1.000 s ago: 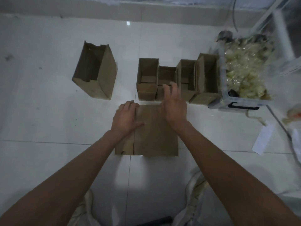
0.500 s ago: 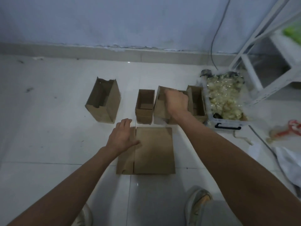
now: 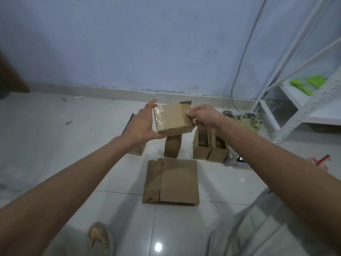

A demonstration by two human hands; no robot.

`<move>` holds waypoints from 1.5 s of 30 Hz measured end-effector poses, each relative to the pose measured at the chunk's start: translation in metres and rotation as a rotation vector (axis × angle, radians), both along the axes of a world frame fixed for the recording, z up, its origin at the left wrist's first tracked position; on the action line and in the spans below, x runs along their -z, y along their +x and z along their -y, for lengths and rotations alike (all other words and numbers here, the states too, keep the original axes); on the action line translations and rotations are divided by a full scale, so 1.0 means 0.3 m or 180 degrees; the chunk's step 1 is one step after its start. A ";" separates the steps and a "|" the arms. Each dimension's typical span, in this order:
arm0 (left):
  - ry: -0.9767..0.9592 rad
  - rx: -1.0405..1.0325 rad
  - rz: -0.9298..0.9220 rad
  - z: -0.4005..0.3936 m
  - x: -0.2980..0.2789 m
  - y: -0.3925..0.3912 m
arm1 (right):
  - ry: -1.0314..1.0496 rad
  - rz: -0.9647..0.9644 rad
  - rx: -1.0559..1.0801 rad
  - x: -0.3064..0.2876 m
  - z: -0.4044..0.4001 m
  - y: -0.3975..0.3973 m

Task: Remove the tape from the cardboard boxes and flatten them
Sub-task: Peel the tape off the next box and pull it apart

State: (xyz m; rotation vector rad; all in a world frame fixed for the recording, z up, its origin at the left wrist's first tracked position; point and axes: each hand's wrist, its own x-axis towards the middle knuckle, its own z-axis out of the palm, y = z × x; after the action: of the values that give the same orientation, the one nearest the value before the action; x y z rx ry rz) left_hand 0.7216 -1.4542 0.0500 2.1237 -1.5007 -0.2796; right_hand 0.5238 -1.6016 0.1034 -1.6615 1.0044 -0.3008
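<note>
A small brown cardboard box is held up in the air between both hands, with clear tape across its near left face. My left hand holds its left side, thumb under the bottom edge and fingers up along the side. My right hand pinches the box's right edge. Below on the floor lies a flattened cardboard box. Behind it stand more small open boxes, and one right under the held box. Another box is mostly hidden behind my left forearm.
A clear plastic bin of crumpled tape sits at the right beyond the boxes. A white metal shelf stands at the far right, holding a green packet. A cable hangs down the wall. My shoe shows at the bottom.
My right hand took a small box from the row and lifted it. My left hand left the flattened cardboard and came up to the box's left side. The view tilted upward.
</note>
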 end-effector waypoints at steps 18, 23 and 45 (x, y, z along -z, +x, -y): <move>-0.0372 0.0851 0.1546 -0.221 -0.086 -0.015 | -0.3006 -0.0669 -0.1753 0.079 -0.262 -0.004; -0.0167 0.0308 0.0507 -0.284 -0.069 0.072 | -0.1955 -0.0148 -0.1677 0.112 -0.205 -0.023; -0.0326 0.0216 0.1395 -0.405 -0.091 -0.019 | -0.1468 0.0558 -0.1153 0.190 -0.348 0.033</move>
State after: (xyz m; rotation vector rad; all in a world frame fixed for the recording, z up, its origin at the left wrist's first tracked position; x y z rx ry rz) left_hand 0.7160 -1.3327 0.0772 2.1446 -1.7845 0.2532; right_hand 0.5336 -1.4971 0.0463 -2.1507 0.5072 -0.4487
